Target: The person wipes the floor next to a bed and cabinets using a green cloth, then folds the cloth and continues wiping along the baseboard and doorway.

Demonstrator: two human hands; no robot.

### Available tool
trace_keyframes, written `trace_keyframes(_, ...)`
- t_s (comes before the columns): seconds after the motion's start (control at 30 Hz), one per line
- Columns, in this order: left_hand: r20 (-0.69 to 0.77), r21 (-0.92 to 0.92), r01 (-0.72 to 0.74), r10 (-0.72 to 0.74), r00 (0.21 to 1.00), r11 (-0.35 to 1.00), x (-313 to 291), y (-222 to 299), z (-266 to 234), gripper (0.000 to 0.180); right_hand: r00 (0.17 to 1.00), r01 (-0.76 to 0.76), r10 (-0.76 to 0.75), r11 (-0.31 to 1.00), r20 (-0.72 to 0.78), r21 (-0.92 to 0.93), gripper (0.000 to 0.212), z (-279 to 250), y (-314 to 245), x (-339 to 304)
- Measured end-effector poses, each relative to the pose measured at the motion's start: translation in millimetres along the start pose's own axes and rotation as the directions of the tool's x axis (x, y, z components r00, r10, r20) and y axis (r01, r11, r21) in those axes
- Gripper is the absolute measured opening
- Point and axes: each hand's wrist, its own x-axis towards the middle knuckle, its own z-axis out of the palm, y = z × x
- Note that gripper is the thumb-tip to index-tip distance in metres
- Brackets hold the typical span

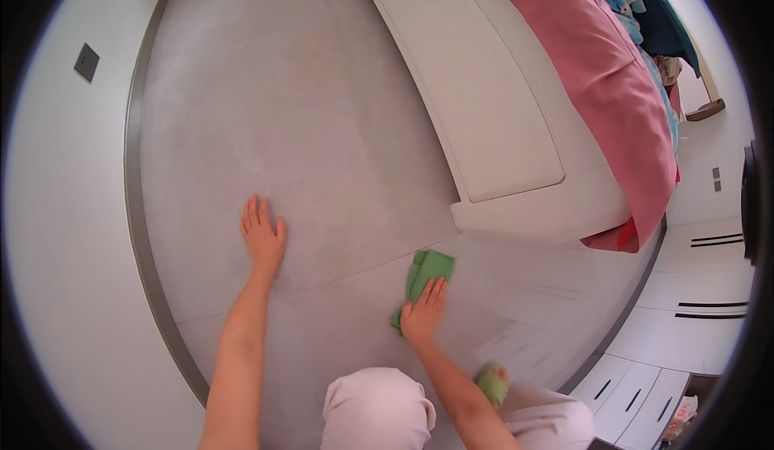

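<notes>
A folded green cloth (432,271) lies on the grey tiled floor (298,103), just in front of the white bed frame's near corner. My right hand (424,314) presses on the cloth's near part and holds it against the floor, with the fingers pointing forward over it. A small corner of the cloth sticks out by the wrist. To the left, my left hand (262,228) rests palm down on the bare floor with fingers stretched out and holds nothing.
The white bed frame (484,87) with a pink cover (576,71) stands at the right. A white wall (68,176) with a grey skirting runs along the left. White drawers (629,397) stand at the lower right. My knee (377,410) and a green slipper (493,385) are close by.
</notes>
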Motion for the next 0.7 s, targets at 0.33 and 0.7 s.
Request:
trace_keyframes(0.33,0.022,0.017,0.008,-0.008,1.000,1.000,7,-9,-1,0.057,0.956,-0.151,0.126,0.986,-0.266,-0.075,0.075,44,-70,194)
trace_keyframes(0.7,-0.011,-0.026,0.014,-0.015,1.000,1.000,6,-12,-4,0.058,0.679,0.719,-0.709,0.695,0.191,0.021,0.067,25,-82,243)
